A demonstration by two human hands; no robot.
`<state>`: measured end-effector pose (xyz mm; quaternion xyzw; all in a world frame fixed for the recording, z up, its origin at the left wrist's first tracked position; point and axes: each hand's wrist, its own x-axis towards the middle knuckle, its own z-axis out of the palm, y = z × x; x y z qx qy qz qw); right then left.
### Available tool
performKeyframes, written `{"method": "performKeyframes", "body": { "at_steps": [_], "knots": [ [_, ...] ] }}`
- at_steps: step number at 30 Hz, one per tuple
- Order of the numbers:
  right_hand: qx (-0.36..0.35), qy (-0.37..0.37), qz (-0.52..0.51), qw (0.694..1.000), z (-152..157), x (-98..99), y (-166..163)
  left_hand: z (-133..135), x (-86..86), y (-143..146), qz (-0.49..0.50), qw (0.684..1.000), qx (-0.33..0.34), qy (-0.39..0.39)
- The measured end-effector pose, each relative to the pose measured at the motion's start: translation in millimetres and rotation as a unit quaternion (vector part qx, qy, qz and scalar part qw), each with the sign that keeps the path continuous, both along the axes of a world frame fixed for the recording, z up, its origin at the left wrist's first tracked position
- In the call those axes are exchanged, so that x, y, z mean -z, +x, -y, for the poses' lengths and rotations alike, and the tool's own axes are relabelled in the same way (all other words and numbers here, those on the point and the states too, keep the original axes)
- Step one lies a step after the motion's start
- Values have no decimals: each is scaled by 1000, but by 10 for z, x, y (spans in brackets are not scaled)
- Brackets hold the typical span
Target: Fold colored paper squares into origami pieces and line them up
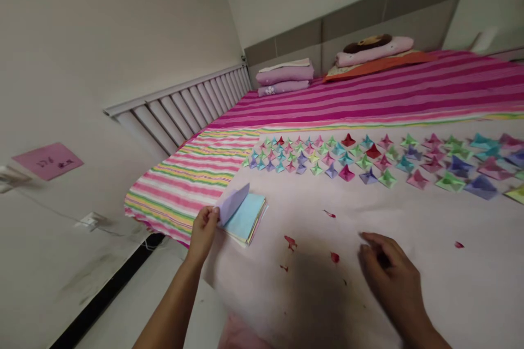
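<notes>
My left hand pinches the edge of a purple sheet of paper, its far side lifted at a slant. Under it lies a stack of coloured paper with a light blue sheet on top. My right hand is over the pale surface, loosely curled, thumb and index finger slightly apart, with nothing visible between them. Beyond both hands, small folded paper boats in green, blue, pink, red and purple stand in several rows.
Red marks or scraps dot the pale surface. Striped bedding covers the bed, with a white railing on its left. Folded purple bedding and a pink pillow rest at the back. A pink note is on the wall.
</notes>
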<state>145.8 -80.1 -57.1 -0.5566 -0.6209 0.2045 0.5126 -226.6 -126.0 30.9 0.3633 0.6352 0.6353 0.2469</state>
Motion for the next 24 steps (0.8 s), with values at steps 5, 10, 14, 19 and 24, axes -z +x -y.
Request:
{"method": "performKeyframes", "body": {
  "at_steps": [5,10,14,19,24],
  "knots": [
    [-5,2,1,1000,-24,27,4,-83,-285,-44,135,988,-19,72],
    [-9,-24,-22,999,-57,31,8,-38,-641,150,306,947,26,97],
    [-23,-72,-79,994,-97,-68,0,48,-815,429,459,880,81,97],
    [-70,-139,-170,973,-31,-465,-12,105,-802,837,488,865,116,9],
    [-183,-97,-216,954,244,-949,-84,166,-806,1270,495,844,186,-87]
  ]
}}
